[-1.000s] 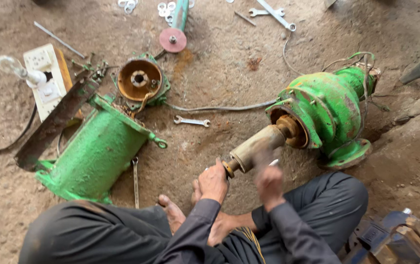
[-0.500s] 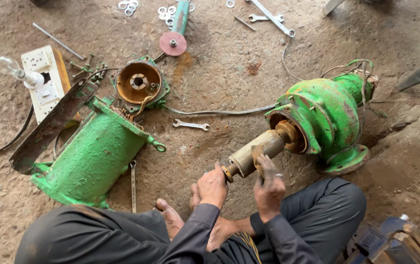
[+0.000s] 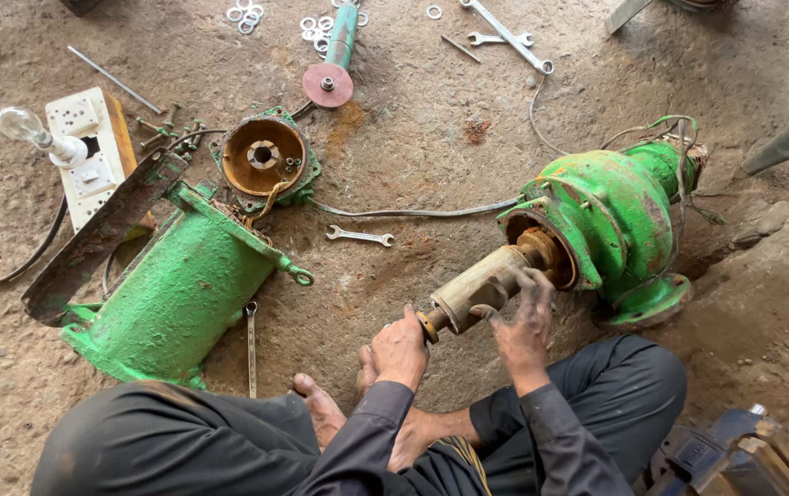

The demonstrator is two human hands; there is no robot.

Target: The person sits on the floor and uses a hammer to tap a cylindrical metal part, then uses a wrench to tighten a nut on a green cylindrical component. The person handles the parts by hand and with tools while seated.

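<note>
A rusty tan rotor (image 3: 477, 287) sticks out of a green pump housing (image 3: 615, 220) lying on the dirt floor. My left hand (image 3: 401, 349) is closed around the brass-coloured shaft end (image 3: 428, 323) at the rotor's near tip. My right hand (image 3: 523, 317), dark with grease, grips the rotor body from the near side, fingers curled over it close to the housing mouth. My legs in dark trousers and a bare foot (image 3: 321, 409) lie under both hands.
A green motor casing (image 3: 174, 294) lies at the left with a metal bar (image 3: 101, 241) across it. An end cover (image 3: 263, 158), a spanner (image 3: 360, 237), a cable (image 3: 413, 213), a switchboard with a bulb (image 3: 82, 152), several washers (image 3: 321, 20) and wrenches (image 3: 505, 35) lie around.
My right hand has risen from below the rotor's near end and settled onto the rotor body nearer the housing. My left hand has stayed on the shaft end.
</note>
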